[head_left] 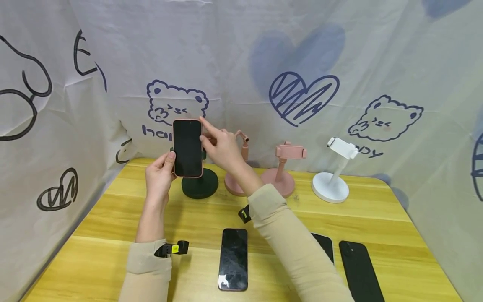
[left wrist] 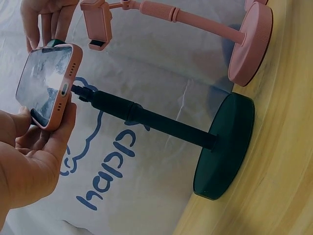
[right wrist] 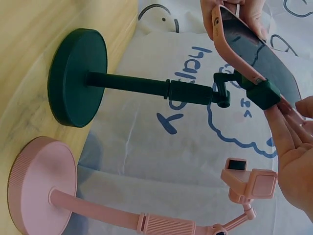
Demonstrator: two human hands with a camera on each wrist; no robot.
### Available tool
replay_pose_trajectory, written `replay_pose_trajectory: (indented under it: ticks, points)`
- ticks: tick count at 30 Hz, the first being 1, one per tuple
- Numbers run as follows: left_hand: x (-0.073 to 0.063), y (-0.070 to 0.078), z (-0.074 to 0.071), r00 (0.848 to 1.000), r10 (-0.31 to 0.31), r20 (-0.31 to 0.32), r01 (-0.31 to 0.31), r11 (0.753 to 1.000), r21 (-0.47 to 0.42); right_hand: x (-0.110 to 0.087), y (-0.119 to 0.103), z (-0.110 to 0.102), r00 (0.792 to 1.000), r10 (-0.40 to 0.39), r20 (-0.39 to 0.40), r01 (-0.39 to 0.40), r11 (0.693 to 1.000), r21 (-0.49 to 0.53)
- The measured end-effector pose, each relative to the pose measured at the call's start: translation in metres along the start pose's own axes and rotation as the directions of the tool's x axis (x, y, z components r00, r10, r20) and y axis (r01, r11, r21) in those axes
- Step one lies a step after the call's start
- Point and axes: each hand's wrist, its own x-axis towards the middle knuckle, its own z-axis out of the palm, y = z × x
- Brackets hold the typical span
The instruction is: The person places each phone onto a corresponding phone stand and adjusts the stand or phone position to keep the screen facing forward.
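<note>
A phone in a pink case (head_left: 188, 147) is upright at the dark green phone stand (head_left: 200, 184), its black screen facing me. My left hand (head_left: 160, 174) grips the phone's lower left side, thumb on the front edge and fingers behind. At the upper right side my right hand (head_left: 224, 149) pinches it, with the index finger stretched along the top corner. In the right wrist view, the stand's green clamp (right wrist: 264, 94) sits against the long edge of the phone (right wrist: 259, 54). The round green base (left wrist: 225, 147) rests on the table.
Two pink phone stands (head_left: 280, 182) and a white one (head_left: 330, 187) stand to the right along the back. A dark phone (head_left: 233, 260) lies in front, with two more, one a black phone (head_left: 360, 268), at the right. Behind hangs a cloth (head_left: 234, 54) with drawings.
</note>
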Motion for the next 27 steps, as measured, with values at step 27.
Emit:
replay_pose_trajectory:
  ticks: [27]
  points:
    - [0.000, -0.001, 0.001, 1.000, -0.017, 0.002, 0.017, 1.000, -0.025, -0.063, 0.052, -0.007, 0.857, -0.073, -0.510, 0.132, 0.988, 0.080]
